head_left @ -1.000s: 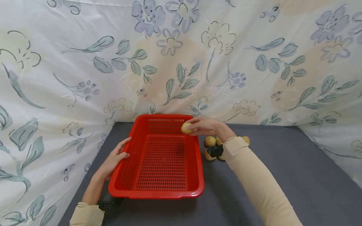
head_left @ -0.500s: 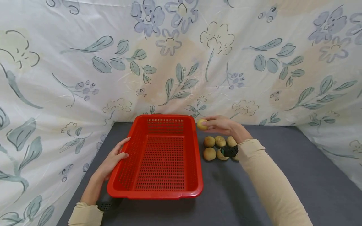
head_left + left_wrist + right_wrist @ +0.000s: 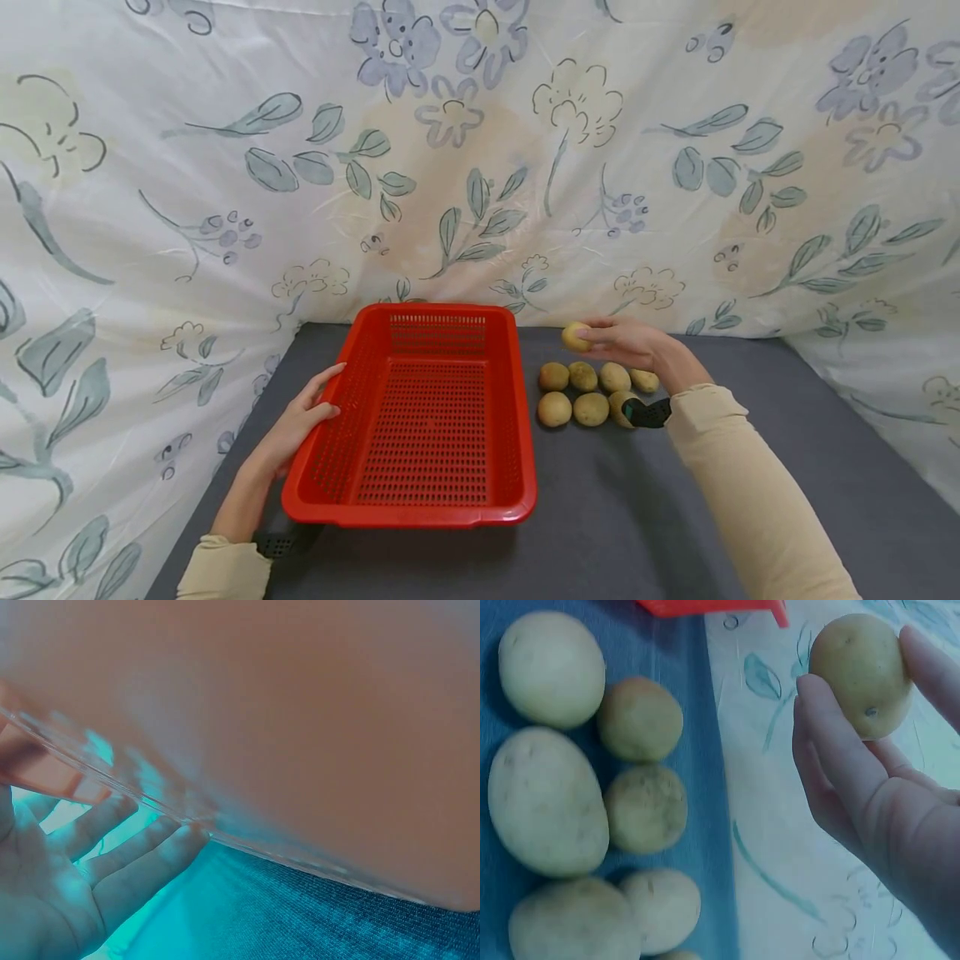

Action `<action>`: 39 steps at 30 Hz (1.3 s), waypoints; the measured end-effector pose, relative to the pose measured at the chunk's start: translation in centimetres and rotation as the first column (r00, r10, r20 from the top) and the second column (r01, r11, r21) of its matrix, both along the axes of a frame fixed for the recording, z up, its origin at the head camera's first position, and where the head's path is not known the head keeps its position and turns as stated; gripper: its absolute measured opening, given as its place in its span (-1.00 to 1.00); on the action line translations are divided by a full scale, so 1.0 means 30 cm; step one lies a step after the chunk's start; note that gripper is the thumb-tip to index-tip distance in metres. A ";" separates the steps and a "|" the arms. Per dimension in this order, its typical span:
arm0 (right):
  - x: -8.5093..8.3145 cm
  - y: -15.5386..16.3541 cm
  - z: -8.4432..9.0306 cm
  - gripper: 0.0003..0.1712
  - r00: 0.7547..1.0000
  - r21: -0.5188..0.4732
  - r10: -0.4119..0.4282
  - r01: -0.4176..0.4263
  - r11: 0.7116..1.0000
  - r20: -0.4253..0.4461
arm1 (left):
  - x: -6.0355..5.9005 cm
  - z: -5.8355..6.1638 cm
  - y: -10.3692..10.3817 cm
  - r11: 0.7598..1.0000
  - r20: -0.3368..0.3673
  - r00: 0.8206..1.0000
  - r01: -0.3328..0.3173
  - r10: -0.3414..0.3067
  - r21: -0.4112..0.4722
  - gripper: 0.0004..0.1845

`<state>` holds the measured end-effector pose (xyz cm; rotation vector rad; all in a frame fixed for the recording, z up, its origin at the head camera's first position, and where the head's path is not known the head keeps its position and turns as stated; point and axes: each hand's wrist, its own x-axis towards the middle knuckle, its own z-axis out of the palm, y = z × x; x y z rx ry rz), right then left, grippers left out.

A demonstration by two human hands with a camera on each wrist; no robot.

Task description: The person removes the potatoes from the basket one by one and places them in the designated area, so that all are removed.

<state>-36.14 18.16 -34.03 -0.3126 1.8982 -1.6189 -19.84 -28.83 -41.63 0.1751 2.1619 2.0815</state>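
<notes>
An empty red perforated basket (image 3: 420, 508) sits on the grey table. My left hand (image 3: 311, 410) rests against its left rim, fingers (image 3: 127, 862) straight along the wall and thumb on the rim. My right hand (image 3: 583, 337) holds a small yellow potato (image 3: 574, 336) in its fingertips, in the air to the right of the basket's far right corner. In the right wrist view the potato (image 3: 855, 671) is pinched between the fingers (image 3: 832, 742). Several more potatoes (image 3: 591, 408) lie in two rows on the table just below that hand; they also show in the right wrist view, potatoes (image 3: 547, 802).
A floral cloth (image 3: 480, 167) hangs as a backdrop behind and on both sides of the grey table (image 3: 787, 467). Bare table surface lies to the right of the potatoes and in front of the basket.
My right hand has carried the potato from above the basket's far right corner to the right, out past the rim and over the table. The left hand and basket stayed put.
</notes>
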 end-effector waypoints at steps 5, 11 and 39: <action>0.005 0.065 -0.019 -0.30 1.000 0.030 0.001 0.000 1.000 -0.031 | 0.000 0.000 0.002 1.000 -0.005 1.000 0.004 -0.004 0.006 -0.30; 0.017 0.127 -0.035 -0.24 0.999 0.049 -0.026 0.028 0.998 -0.035 | 0.000 0.002 0.001 1.000 -0.013 1.000 0.004 -0.003 0.008 -0.30; 0.073 0.306 -0.162 -0.12 0.987 0.093 -0.160 0.157 0.983 0.026 | -0.005 0.000 -0.005 1.000 -0.019 1.000 0.021 -0.020 0.018 -0.31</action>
